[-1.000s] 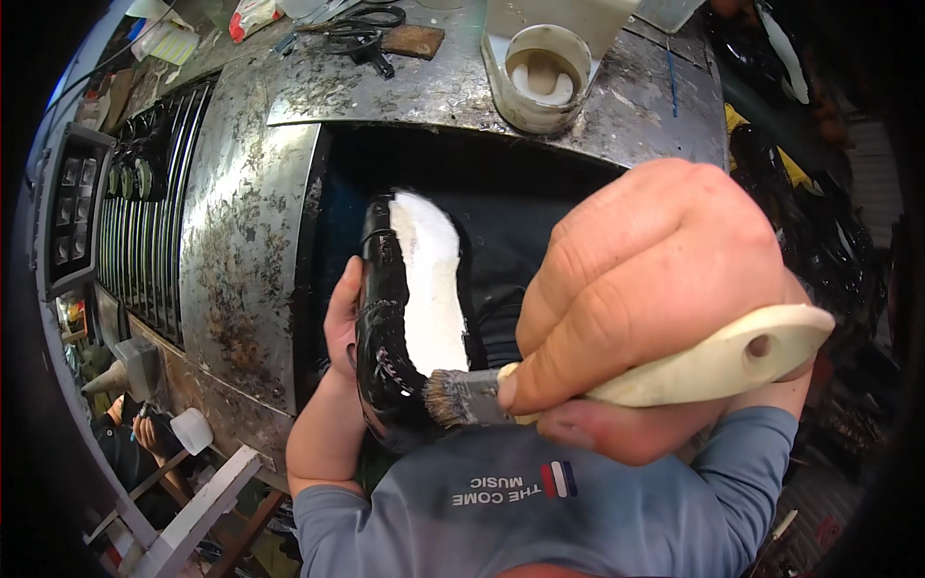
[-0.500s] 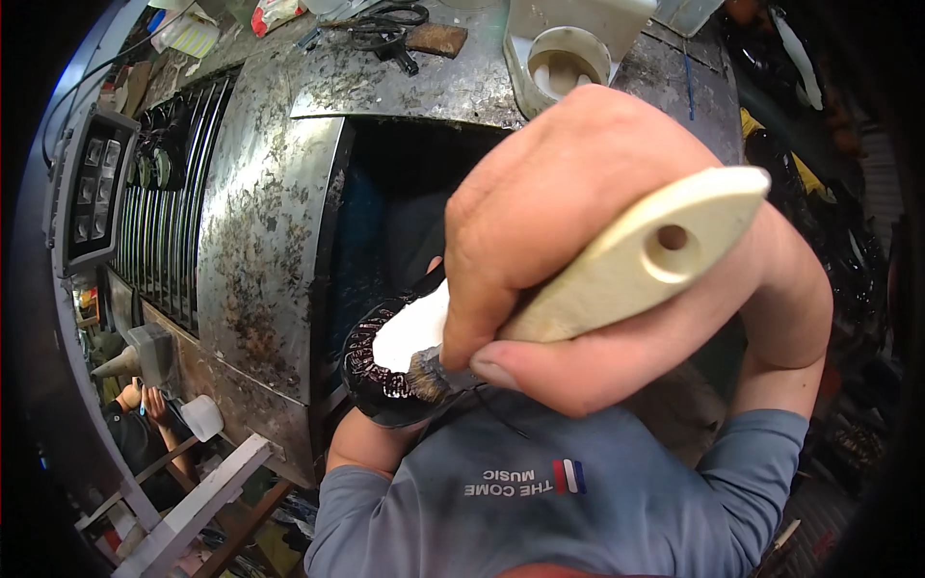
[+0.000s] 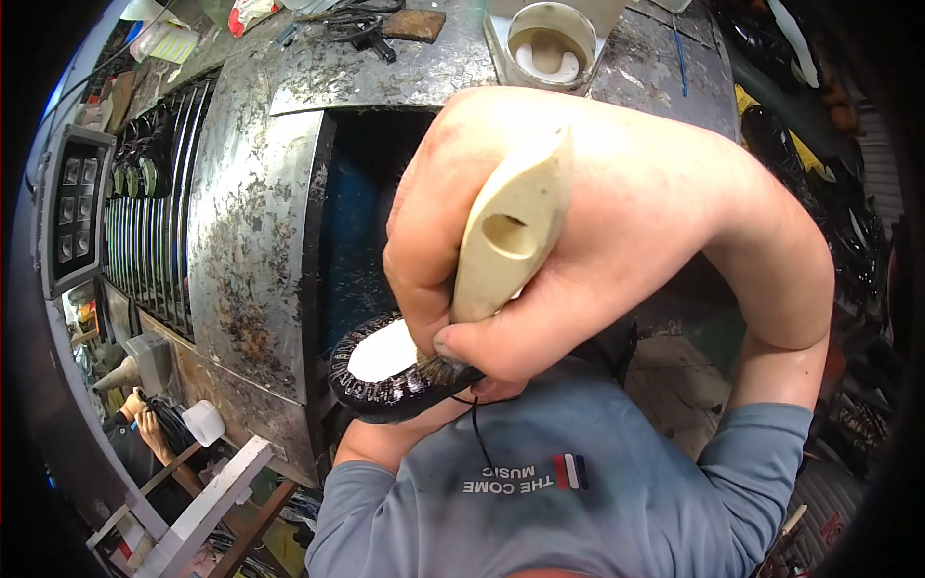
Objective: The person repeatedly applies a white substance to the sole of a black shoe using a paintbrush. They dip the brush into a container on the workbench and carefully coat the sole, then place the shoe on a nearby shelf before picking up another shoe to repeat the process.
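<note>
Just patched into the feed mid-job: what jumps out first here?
Dead centre, the right hand fills the view, its grip closed on a cream wooden-handled brush whose bristles meet a glossy black shoe with a white insole, low centre. Behind, a scuffed, paint-spattered metal workbench carries a round white tub at the top.

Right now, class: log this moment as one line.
right hand: grips cream-handled brush | bristles: on black shoe sole | left hand: hidden under shoe

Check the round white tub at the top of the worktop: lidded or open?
Open. The white tub shows its rim and a pale lump inside, with no lid over it. How full it is cannot be told.
</note>
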`<state>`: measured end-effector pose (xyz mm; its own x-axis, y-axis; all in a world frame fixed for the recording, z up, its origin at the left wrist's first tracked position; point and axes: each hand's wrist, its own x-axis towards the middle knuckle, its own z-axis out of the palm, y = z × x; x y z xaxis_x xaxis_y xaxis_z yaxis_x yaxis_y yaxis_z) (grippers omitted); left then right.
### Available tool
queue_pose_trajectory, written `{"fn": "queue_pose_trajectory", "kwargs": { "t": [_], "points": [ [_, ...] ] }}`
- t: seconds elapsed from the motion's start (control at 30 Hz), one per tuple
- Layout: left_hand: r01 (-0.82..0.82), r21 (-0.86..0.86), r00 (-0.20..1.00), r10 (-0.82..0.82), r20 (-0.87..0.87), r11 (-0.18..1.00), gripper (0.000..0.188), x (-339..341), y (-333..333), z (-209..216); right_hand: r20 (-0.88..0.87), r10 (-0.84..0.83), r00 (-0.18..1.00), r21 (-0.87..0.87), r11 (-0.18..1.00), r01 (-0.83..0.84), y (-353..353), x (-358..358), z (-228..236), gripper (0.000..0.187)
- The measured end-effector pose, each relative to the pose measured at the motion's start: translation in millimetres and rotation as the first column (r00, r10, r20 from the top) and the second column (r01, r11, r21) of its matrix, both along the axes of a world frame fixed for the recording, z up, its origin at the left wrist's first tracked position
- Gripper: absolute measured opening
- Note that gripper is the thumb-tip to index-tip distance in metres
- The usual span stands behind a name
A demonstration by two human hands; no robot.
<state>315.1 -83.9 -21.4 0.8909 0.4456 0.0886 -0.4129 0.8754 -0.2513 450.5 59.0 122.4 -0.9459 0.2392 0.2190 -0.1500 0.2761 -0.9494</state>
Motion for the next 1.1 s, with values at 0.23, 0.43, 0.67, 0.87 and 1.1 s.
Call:
{"fn": "queue_pose_trajectory", "kwargs": {
  "t": [0.23, 0.43, 0.67, 0.87, 1.1],
  "points": [
    [-0.022, 0.052, 0.897, 0.043, -0.439, 0.998, 0.068, -32, -16, 9, 0.082, 0.021, 0.996, 0.048, 0.999, -0.024, 9, 10, 2, 0.006],
    [-0.262, -0.23, 0.963, 0.239, -0.12, 0.937, 0.078, -73, -17, 12, -0.269, -0.267, 0.926, 0.145, 0.939, 0.312, 16, 29, 6, 0.021],
    [-0.149, 0.581, 0.346, 0.593, -0.727, 0.8, 0.091, -168, 4, 75, -0.07, -0.582, 0.81, -0.059, 0.813, 0.579, 8, 73, -7, 0.034],
    [0.402, 0.55, -0.371, 0.68, -0.633, 0.732, 0.106, -263, 34, 118, -0.074, -0.607, 0.792, -0.079, 0.795, 0.602, 8, 97, -35, 0.042],
    [0.479, 0.38, -0.789, 0.578, -0.208, 0.791, 0.083, -352, 87, 130, -0.04, -0.625, 0.78, -0.154, 0.775, 0.613, 11, 91, -48, 0.039]
  ]
}}
